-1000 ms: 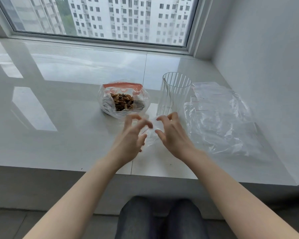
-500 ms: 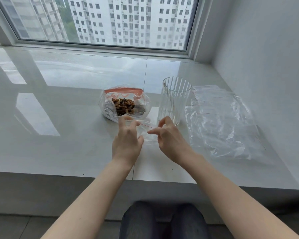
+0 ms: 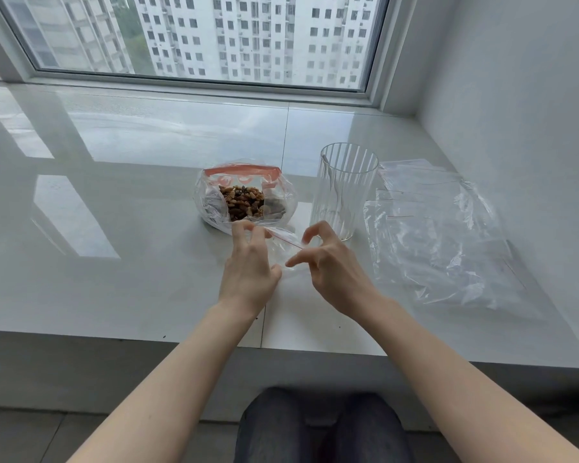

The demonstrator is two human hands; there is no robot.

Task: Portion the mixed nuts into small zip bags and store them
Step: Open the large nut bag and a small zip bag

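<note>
A large clear bag of mixed nuts point(image 3: 244, 199) with an orange zip strip stands open on the white sill. Just in front of it I hold a small clear zip bag point(image 3: 283, 243) with a thin red line along its mouth. My left hand point(image 3: 249, 267) pinches the bag's left end near the nut bag. My right hand point(image 3: 328, 262) pinches the right end of the red strip between thumb and fingers. The small bag stretches between both hands just above the sill.
A tall ribbed clear glass point(image 3: 346, 190) stands right of the nut bag. A pile of spare clear zip bags point(image 3: 438, 232) lies at the right, beside the wall. The window runs along the back; the sill's front edge is near my knees.
Both hands have moved forward toward the nut bag and spread slightly, pulling the small bag's red-lined mouth taut between them.
</note>
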